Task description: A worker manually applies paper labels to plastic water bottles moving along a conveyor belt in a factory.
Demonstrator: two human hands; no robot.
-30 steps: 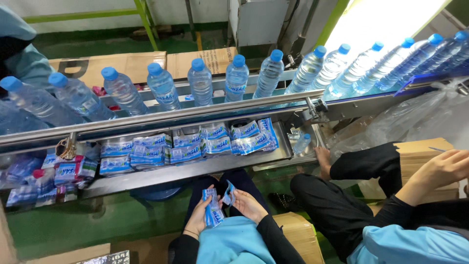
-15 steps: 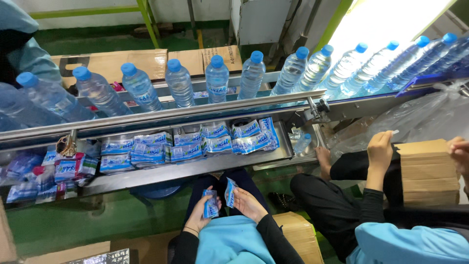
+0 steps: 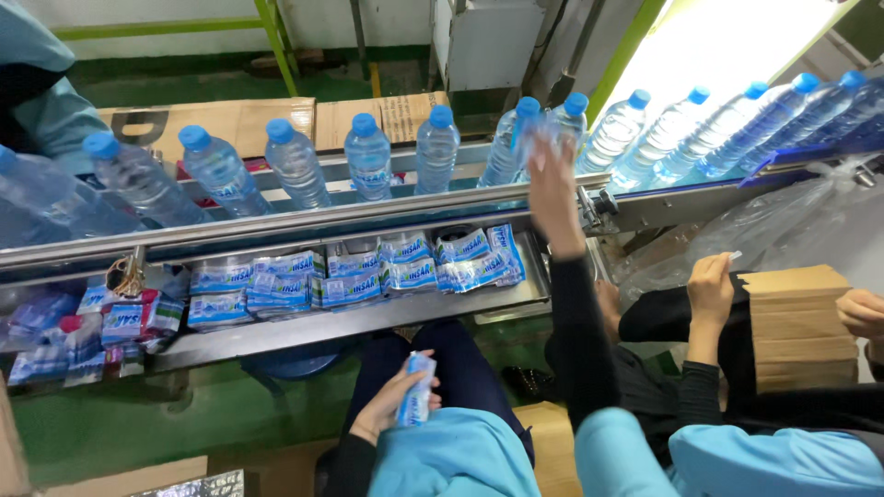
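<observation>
1. Plastic water bottles [image 3: 368, 161] with blue caps stand upright in a row on the conveyor [image 3: 304, 216] that crosses in front of us, and our right hand [image 3: 551, 170] reaches up to one of them, fingers spread against the bottle [image 3: 516, 138] near the middle of the line.
2. Our left hand [image 3: 391, 405] rests low over our lap, closed around a small bundle of blue-and-white label sleeves [image 3: 416, 391].
3. Below the conveyor, a metal tray [image 3: 368, 317] carries more stacks of label sleeves [image 3: 359, 276] lying side by side.
4. To our right, a co-worker's hand [image 3: 711, 285] rests on a stack of flat cardboard [image 3: 796, 313]; another of that person's hands [image 3: 861, 313] touches the stack's far edge.
5. Flattened cardboard boxes [image 3: 276, 120] lie behind the bottles on the green floor.
</observation>
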